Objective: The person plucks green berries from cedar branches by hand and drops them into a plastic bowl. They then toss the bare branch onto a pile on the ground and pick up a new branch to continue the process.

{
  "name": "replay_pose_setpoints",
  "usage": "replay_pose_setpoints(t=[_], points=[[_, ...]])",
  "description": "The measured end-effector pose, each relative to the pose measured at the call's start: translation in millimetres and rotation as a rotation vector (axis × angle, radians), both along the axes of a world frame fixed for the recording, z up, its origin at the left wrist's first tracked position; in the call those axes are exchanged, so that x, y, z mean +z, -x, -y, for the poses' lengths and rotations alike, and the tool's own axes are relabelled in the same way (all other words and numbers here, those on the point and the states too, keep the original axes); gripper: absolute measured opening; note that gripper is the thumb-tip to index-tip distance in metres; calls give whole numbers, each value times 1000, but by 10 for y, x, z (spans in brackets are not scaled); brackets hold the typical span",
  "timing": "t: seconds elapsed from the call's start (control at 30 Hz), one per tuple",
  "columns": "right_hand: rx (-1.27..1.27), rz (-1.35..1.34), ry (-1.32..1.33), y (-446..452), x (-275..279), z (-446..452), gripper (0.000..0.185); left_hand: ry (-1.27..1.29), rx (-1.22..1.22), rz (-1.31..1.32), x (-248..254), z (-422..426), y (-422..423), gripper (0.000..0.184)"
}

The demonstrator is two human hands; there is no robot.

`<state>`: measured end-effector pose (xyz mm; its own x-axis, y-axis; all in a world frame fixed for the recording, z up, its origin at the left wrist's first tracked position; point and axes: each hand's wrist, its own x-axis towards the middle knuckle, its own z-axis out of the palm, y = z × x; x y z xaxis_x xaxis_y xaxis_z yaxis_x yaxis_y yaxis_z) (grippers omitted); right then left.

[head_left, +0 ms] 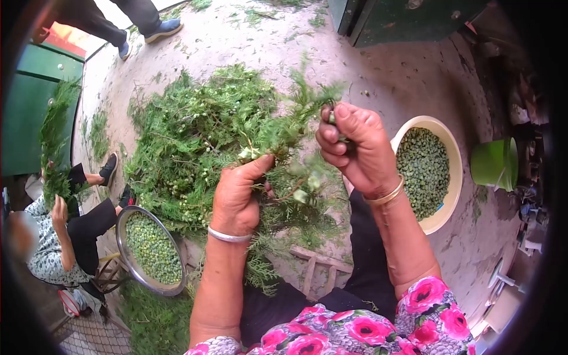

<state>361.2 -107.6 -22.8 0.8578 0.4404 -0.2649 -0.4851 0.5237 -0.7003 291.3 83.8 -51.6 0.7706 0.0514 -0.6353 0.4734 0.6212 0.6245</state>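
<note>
My left hand [236, 198], with a silver bracelet at the wrist, grips a leafy evergreen branch [278, 133] between thumb and fingers. Pale green cones [300, 195] hang on the sprigs just right of it. My right hand [358, 145], wearing a gold bangle, is curled up at the branch's far right end. Small green cones [332, 118] show between its thumb and fingers. Beyond my hands, a big heap of cut evergreen branches [189, 130] lies on the floor. A cream basin [454, 171] to my right holds many picked green cones [421, 168].
A metal basin [122, 234] of green cones stands at the left, beside a seated person [56, 236] holding a branch [54, 127]. Another person's legs [133, 26] are at the upper left. A green bucket [496, 164] sits at the right; a wooden stool [313, 263] is below my hands.
</note>
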Motion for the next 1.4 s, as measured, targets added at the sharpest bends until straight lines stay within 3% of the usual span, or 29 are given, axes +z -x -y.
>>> replay_pose_setpoints(t=[0.03, 0.1, 0.13, 0.33, 0.43, 0.57, 0.63, 0.77, 0.87, 0.93, 1.17, 1.23, 1.27, 1.37, 1.4], points=[[-4, -48, -133, -25, 25, 24, 13, -4, -3, 1, -22, -19, 5, 24], [16, -12, -15, -4, 37, 33, 16, 144, 58, -84, 36, -12, -37, 16], [37, -31, 24, 9, 47, 10, 15, 217, 28, -66, 36, -35, -30, 21], [-119, 106, 390, 95, -34, -137, 19, 280, 8, -63, -24, -44, -3, 24], [-58, 104, 466, 75, -86, -133, 21, 290, -6, -75, -3, 5, 1, 24], [-44, 1, 469, 80, -42, -139, 22, 330, -56, -69, -40, 33, 19, 29], [-55, -187, 214, 61, -102, -125, 21, 257, -74, -71, -99, 7, 26, 28], [-45, -184, 199, 68, -118, -111, 20, 260, -38, -54, -22, 75, 21, 27], [-43, 8, 395, 82, -120, -124, 20, 257, -22, -34, 2, 89, 23, 26], [-39, -105, 239, 94, -143, -142, 21, 262, -17, -27, 10, 74, 34, 26], [-139, -62, 228, 133, -71, -292, 21, 171, 5, 6, 24, 12, 61, 26], [-86, 197, 616, 113, -67, -255, 19, 163, 5, 16, 31, 7, 64, 27], [-85, 197, 617, 113, -75, -250, 19, 123, 2, 14, 66, 17, 64, 27], [-117, 89, 466, 67, -161, -200, 15, 75, 11, -27, -31, -32, 101, 27], [-154, -96, 308, -7, -222, -88, 14, 66, 19, -67, -75, -57, 136, 27]])
